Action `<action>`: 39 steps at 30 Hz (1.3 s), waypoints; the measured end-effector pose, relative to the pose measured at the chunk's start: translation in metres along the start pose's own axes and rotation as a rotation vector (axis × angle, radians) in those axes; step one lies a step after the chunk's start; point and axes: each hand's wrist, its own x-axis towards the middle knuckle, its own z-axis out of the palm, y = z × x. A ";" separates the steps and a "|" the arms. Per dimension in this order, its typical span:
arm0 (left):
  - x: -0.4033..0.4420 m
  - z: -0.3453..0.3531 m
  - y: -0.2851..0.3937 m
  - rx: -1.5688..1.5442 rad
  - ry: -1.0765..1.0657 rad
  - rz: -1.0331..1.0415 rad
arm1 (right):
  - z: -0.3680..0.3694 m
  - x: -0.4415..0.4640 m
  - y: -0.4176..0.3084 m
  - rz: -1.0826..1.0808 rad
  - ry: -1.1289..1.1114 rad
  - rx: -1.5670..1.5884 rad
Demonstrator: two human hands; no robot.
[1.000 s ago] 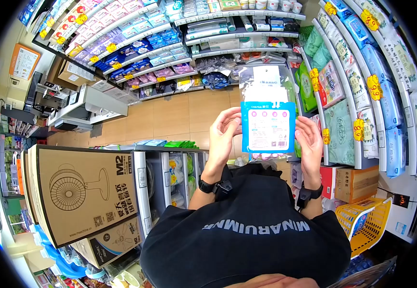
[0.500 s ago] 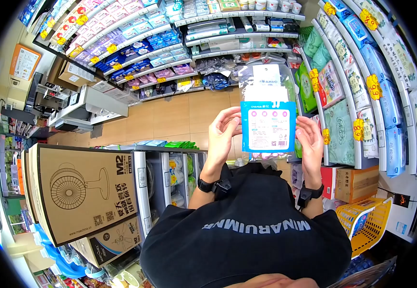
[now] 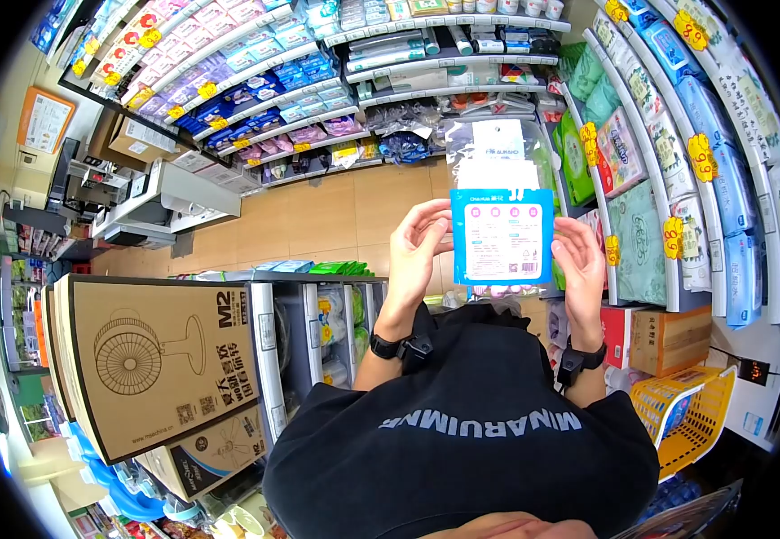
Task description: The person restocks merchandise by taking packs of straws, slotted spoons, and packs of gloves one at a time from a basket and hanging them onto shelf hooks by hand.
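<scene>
A clear plastic package with a blue and white printed label (image 3: 504, 244) is held up in front of my chest, its text side facing me. Small pinkish-white items show through at its bottom edge. My left hand (image 3: 419, 251) grips the package's left edge between thumb and fingers. On the opposite edge, my right hand (image 3: 580, 260) has its thumb and curled fingers closed on the side of the package. Each wrist wears a black strap with a small device.
Shelves of packaged goods (image 3: 277, 81) curve along the far side, and more shelves of tissue packs (image 3: 668, 153) stand at right. A large fan carton (image 3: 156, 359) is close on my left. A yellow basket (image 3: 700, 418) sits at lower right by a wooden-look box (image 3: 673, 341).
</scene>
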 end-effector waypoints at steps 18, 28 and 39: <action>-0.003 -0.006 0.001 0.028 -0.021 0.019 | 0.008 -0.002 -0.005 0.005 -0.029 -0.020; -0.007 -0.004 -0.002 -0.018 -0.074 0.022 | 0.008 0.001 0.013 0.033 -0.110 0.020; -0.016 0.001 -0.023 0.018 -0.337 -0.223 | 0.033 -0.006 0.008 0.233 -0.399 0.065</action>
